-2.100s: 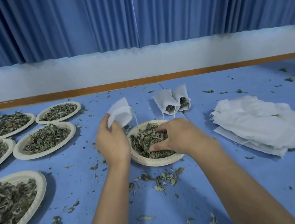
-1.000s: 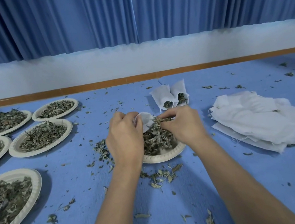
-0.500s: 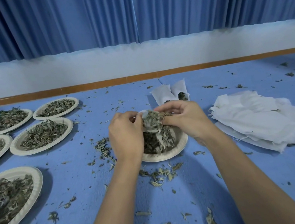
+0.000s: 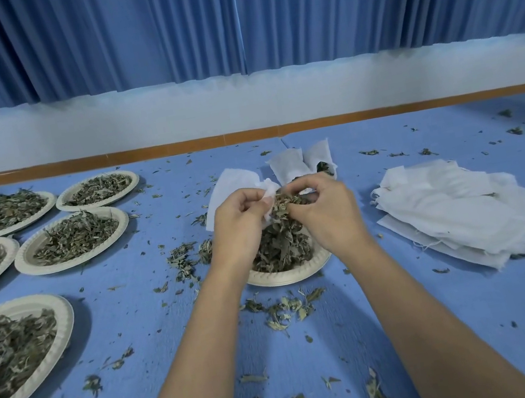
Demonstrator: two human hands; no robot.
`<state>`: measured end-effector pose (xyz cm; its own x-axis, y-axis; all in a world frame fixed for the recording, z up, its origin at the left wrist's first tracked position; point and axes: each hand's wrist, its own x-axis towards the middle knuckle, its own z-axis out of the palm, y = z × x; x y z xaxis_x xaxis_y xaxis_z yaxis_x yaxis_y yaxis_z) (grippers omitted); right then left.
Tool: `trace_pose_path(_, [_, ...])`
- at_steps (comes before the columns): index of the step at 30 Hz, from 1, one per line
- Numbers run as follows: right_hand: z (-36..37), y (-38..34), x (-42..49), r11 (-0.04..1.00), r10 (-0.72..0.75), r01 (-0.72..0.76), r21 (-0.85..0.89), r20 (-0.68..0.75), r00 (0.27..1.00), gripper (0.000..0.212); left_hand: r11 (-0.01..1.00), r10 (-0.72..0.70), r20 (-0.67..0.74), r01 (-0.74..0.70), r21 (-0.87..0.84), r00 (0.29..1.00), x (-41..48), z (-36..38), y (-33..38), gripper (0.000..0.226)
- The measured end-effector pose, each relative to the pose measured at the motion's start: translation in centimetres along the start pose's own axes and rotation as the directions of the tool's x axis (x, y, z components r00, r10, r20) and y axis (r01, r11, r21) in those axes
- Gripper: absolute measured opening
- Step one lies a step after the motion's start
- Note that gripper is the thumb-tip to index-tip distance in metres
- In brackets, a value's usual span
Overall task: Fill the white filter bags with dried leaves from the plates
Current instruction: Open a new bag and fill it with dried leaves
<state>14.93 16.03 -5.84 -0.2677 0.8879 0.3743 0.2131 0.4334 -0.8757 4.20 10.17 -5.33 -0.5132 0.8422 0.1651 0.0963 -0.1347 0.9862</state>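
Well to the left of the grip, several spare plates [image 4: 70, 241] heaped with leaves sit untouched on the tabletop [image 4: 448, 324]. The left hand [image 4: 237, 224] has its grip clamped on the mouth of a white filter bag [image 4: 234, 186], thumb and fingers pinching the rim while the body of the bag trails away beyond the knuckles. Immediately right of that grip, at the bag's opening, the right hand [image 4: 326, 212] pinches a tuft of dried leaves [image 4: 284, 203]. Beneath both grips lies the working plate [image 4: 287, 274], partly hidden and heaped with leaves. Just beyond the grips lie two more bags [image 4: 300, 161], at least one showing leaves at its mouth. Well to the right lies a loose stack of empty bags [image 4: 464, 210]. Assessment: the bag looks thin, soft and very light, with no stiffness of its own. It will likely fall shut unless the rim is held apart, so the rim at the mouth is the place to take hold. The leaves appear dry, brittle and nearly weightless. The leaf litter [image 4: 286, 306] on the near side of the grips suggests they shed readily, so small pinches over the plate are advised.
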Motion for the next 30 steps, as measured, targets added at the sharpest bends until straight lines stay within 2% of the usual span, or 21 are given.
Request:
trace_pose_path(4, [0.0,-0.1,-0.1,1.0,-0.018,0.017,-0.021,-0.048,0.999,0.027,0.999,0.004,0.024,-0.005,0.051,1.0,0.0,0.6,-0.3,0.016])
trace_pose_path(10, [0.6,-0.4,-0.5,0.978,-0.154,0.154,-0.139,0.004,0.988,0.024,0.995,0.064,-0.091,-0.057,0.082,0.994,0.0,0.5,-0.4,0.016])
trace_pose_path(16, [0.7,-0.2,-0.5,0.941,-0.191,0.18,-0.287,-0.01,0.981,0.027,0.996,0.065,0.009,-0.065,0.06,0.998,-0.2,0.8,-0.4,0.011])
trace_pose_path(19, [0.8,-0.3,-0.5,0.95,-0.179,0.166,-0.265,-0.026,0.984,0.023,0.994,0.044,0.069,-0.05,0.092,0.997,-0.4,1.2,-0.4,0.009])
trace_pose_path(22, [0.9,-0.3,-0.4,0.962,-0.163,0.159,-0.22,0.002,0.987,0.027,0.993,0.031,0.108,-0.043,0.11,0.994,-0.5,1.2,-0.6,0.017])
trace_pose_path(30, [0.9,-0.3,-0.5,0.98,-0.15,0.159,-0.119,0.085,0.985,0.037,0.994,0.046,0.056,-0.052,0.101,0.997,-0.1,0.7,-0.7,0.023])
